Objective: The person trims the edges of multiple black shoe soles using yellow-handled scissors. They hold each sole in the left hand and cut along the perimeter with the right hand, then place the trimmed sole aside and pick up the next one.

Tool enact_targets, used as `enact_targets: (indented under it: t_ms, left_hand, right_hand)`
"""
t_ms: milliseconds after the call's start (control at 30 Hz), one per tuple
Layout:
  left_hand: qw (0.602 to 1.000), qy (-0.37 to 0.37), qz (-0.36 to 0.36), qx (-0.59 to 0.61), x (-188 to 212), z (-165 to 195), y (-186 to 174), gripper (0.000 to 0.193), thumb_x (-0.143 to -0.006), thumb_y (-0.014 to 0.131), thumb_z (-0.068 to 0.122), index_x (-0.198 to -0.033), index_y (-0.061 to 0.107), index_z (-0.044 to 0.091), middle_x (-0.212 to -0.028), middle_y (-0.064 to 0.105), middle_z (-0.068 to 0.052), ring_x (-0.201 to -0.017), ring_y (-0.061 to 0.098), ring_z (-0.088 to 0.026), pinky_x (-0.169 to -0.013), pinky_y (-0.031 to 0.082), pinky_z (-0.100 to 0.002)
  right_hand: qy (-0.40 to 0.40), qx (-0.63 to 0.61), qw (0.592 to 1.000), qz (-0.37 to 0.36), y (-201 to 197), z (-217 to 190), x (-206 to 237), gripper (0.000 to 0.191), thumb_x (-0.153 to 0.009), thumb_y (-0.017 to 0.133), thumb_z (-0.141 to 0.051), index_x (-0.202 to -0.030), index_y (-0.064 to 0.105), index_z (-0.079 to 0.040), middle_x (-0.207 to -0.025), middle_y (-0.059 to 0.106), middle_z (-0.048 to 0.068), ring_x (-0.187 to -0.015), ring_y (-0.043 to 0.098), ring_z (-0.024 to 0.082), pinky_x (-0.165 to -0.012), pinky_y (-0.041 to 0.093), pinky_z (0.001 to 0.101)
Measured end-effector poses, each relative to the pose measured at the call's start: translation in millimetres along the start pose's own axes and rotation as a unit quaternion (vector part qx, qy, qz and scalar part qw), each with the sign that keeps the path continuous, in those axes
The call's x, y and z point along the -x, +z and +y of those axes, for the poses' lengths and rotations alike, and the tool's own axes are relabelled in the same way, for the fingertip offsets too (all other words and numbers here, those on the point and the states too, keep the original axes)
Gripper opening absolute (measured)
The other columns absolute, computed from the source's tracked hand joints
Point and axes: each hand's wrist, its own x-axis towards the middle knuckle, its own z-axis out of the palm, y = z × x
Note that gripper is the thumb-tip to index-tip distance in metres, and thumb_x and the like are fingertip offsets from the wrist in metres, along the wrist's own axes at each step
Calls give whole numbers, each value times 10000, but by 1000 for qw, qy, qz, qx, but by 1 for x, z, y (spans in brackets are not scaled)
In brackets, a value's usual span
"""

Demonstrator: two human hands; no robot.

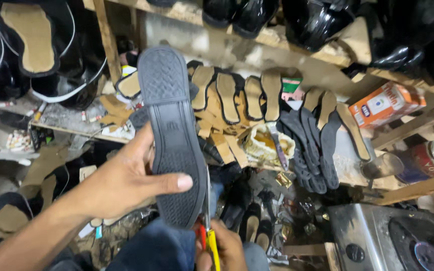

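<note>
**Trimming a shoe sole close to the fingers**

A head-worn camera looks down at a cluttered cobbler's bench. The left hand (126,183) grips a black rubber shoe sole (173,135) and holds it upright, tread facing the camera, thumb pressed flat across its lower half and fingers wrapped behind. The right hand (227,248), low in the frame and partly cut off, is closed around the red and yellow handles of scissors (208,226), whose blades run up along the sole's right edge, touching it.

The risk, as it appears: the thumb tip sits just beside the blade line, so a slip could nick it. The sole is held in the air, unsupported, so it could twist and the cut could wander.

Behind, rows of tan insoles (237,95) lean against a wooden shelf (297,47), with dark soles (310,150) stacked near an orange box (385,103).
</note>
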Motion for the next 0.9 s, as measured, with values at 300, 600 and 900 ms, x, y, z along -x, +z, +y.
enact_targets:
  t_ms: [300,600,900]
  left_hand:
    - [998,32,10,59,-3,-6,-11,682,-912,708,70,-1528,415,57,-1102,688,-144,-990,686,-192,-896,599,-386]
    - [995,-23,2,96,1,-15,-6,608,-896,666,57,-1472,471,84,-1025,737,-105,-944,729,-190,-844,641,-368]
    - [996,-5,9,85,0,-27,3,615,-865,708,35,-1429,463,48,-1097,739,-93,-968,734,-163,-861,642,-368]
  right_hand:
    - [-47,42,998,3,-4,19,5,637,-908,681,-592,-1109,746,9,-698,652,11,-646,633,94,-618,478,254]
    - [-44,-2,999,-13,2,19,3,427,-946,728,-365,-1120,735,25,-742,650,37,-650,636,119,-632,479,243]
    - [-85,-4,996,-18,4,-1,-2,619,-983,623,-483,-1287,620,56,-929,699,74,-864,668,152,-795,514,277]
